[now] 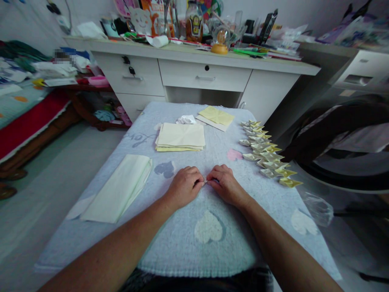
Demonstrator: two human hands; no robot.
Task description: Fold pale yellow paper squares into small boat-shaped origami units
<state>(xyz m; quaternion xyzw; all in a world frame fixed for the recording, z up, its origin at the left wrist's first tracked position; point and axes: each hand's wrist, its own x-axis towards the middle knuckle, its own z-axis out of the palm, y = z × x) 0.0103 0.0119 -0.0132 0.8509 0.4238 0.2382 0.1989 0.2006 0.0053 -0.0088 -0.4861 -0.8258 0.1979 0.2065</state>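
Both my hands meet over the middle of the cloth-covered table (pixel 182 239). My left hand (pixel 186 185) and my right hand (pixel 224 182) pinch a small folded piece of paper (pixel 205 182) between them, mostly hidden by my fingers. Beyond my left hand lies a stack of cream and yellow paper sheets (pixel 180 136). To the left is a long folded bundle of pale paper (pixel 121 188). Along the right side stand rows of small folded paper boats (pixel 270 158), white and yellow. At the far end are creased yellow sheets (pixel 216 115) and a crumpled white paper (pixel 186 119).
A white desk with drawers (pixel 206 73) stands beyond the table, crowded with a jar (pixel 194 24), a yellow-based globe ornament (pixel 220 42) and other clutter. A washing machine (pixel 358 81) is at the right. A clear plastic bag (pixel 319 209) hangs by the table's right edge. A bed (pixel 27 101) is left.
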